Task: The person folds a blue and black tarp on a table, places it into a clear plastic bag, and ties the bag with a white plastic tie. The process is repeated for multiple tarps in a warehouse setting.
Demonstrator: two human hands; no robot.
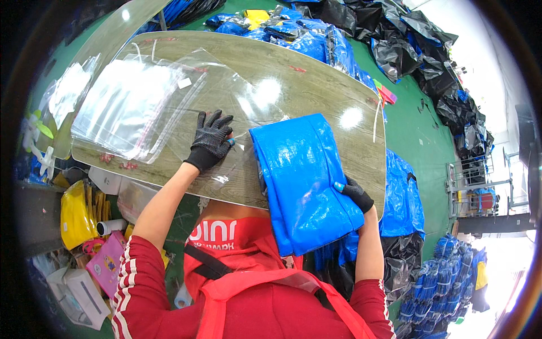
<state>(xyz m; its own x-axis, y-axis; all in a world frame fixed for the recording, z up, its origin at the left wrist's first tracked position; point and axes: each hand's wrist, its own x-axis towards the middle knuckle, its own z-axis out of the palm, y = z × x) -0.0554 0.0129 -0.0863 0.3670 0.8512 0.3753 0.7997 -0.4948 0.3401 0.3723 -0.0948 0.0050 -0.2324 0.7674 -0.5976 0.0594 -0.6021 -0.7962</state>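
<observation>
A folded blue tarp (302, 175), glossy and creased, lies partly on the wood-patterned table and hangs over its near edge toward my apron. My right hand (357, 194), in a black glove with a blue-tipped thumb, grips its right edge, the thumb on top and the other fingers hidden. On the left, my left hand (212, 138) wears a black dotted glove. Its fingers are spread and lie on a clear plastic bag (226, 93) spread flat across the table. Beside it, a stack of clear plastic bags (127, 107) covers the table's left part.
The table (248, 48) has a curved far edge. Past it sits a pile of blue packets (310, 45), and black sheeting (395, 53) lines the wall. Blue bundles (443, 277) are stacked at lower right. Yellow folded sheets (82, 217) and a white box (76, 296) are below left.
</observation>
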